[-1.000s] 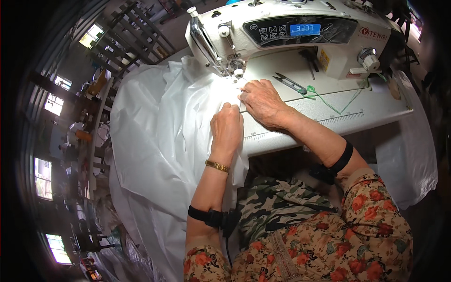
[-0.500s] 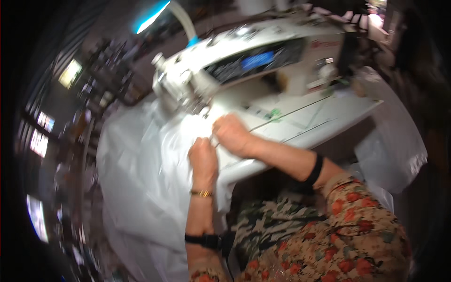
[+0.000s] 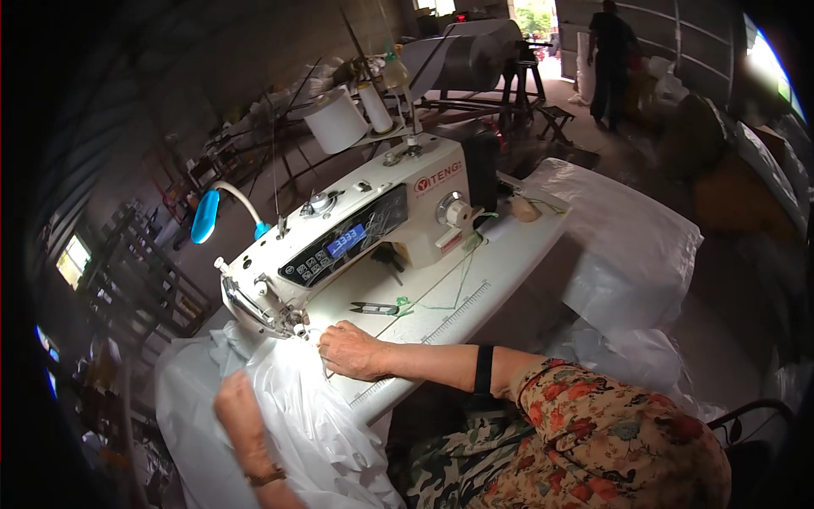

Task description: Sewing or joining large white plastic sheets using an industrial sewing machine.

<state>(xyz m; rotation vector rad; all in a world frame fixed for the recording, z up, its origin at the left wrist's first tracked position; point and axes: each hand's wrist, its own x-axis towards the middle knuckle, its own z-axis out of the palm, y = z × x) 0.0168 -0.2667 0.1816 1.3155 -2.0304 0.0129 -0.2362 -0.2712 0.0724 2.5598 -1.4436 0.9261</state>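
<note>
The white plastic sheeting looks light, limp, slippery; best pinched by its edge. Right hand curled, left hand blurred: I cannot tell whether either grips.

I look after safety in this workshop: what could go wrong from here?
The bare right hand is close to the stitching end of the long white sewing machine; it might get hurt if the machine runs.
The glossy white sheet lies in loose folds, which could bunch or catch.
The thin, tangled green thread beside the small dark snips might snag.
</note>
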